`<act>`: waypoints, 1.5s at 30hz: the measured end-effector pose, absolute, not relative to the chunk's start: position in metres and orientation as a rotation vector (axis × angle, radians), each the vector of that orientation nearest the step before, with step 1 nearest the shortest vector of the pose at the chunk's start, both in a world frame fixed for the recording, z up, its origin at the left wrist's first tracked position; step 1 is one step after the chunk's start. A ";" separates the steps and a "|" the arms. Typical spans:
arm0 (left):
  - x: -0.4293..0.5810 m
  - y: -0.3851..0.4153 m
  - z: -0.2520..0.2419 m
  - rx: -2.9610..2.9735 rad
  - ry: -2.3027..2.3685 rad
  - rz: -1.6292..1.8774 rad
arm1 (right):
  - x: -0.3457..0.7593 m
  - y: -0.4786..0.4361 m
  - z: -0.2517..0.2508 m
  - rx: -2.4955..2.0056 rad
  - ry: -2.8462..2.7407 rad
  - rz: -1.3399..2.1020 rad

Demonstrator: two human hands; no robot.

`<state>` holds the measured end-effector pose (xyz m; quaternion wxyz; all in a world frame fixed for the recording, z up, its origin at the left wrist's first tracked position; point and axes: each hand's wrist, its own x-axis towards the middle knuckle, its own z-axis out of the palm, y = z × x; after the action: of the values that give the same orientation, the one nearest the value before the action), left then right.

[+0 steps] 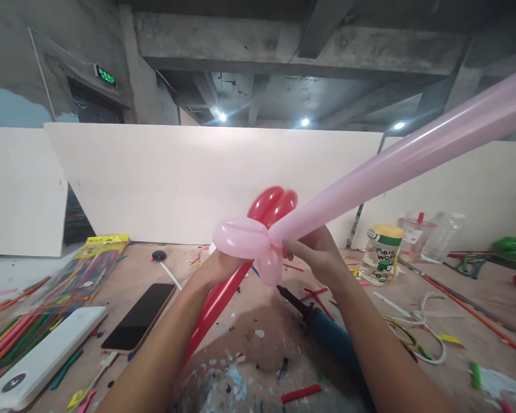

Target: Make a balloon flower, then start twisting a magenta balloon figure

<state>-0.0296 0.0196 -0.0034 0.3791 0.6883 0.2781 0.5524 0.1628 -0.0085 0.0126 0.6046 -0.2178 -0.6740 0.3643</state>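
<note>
In the head view, the work surface (pixel 258 312) is a table with a brownish cover, on which many small scraps and stains are scattered. Behind it stands a white panel (pixel 163 183), and above there is a bare concrete ceiling (pixel 249 40) with several shining lamps (pixel 305 122). A green exit sign (pixel 105 76) hangs at the upper left. On the left side of the table lie a black phone (pixel 140 316), a white power bank (pixel 47 355) and a bag of thin uninflated balloons (pixel 101 252). On the right side stand a jar with a yellow lid (pixel 383 255) and, near it, a clear bottle (pixel 445 238). A blue pump (pixel 331 332) lies beside the right forearm.

The pink balloon (pixel 361 183) is held above the table, in front of the red balloon (pixel 270 203). Its long part rises toward the upper right, while a loop and a small bubble meet at the twist. The right hand (pixel 320 252) grips the pink balloon just beside this twist: the thumb rests against it, and the other fingers are mostly hidden behind. The left hand (pixel 227 265) is under the loop, which covers its fingers, so I cannot tell whether they are closed. The long tail of the red balloon goes down toward the lower left, next to the left forearm.
</note>
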 end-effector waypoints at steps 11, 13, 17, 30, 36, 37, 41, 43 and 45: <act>-0.023 0.036 -0.016 1.477 0.752 1.769 | 0.141 0.009 0.004 -0.194 -0.513 1.558; -0.016 0.034 -0.020 1.569 0.790 1.818 | 0.126 0.010 -0.002 -0.219 -0.442 1.662; -0.007 0.026 -0.024 1.606 0.790 1.725 | 0.103 0.009 -0.013 -0.170 -0.490 1.711; 0.004 0.014 -0.013 1.040 0.636 1.601 | 0.079 -0.006 -0.023 -0.250 -0.552 1.587; -0.012 0.019 -0.005 1.081 0.570 1.790 | 0.099 -0.031 -0.010 -0.598 -1.030 1.679; -0.016 0.020 -0.003 1.104 0.557 1.856 | 0.104 -0.039 -0.007 -0.730 -1.263 1.581; -0.024 0.023 0.000 1.245 0.547 1.863 | 0.127 -0.057 0.012 -1.002 -1.578 0.375; -0.023 0.020 0.000 1.307 0.596 1.830 | 0.136 -0.052 0.023 -1.071 -1.570 0.210; -0.022 0.016 0.002 1.387 0.658 1.813 | 0.139 -0.042 0.033 -1.011 -1.721 0.287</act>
<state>-0.0216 0.0155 0.0021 0.3737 0.5414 0.2568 0.7080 0.1394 -0.0415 0.0334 0.5331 -0.4242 -0.7220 0.1205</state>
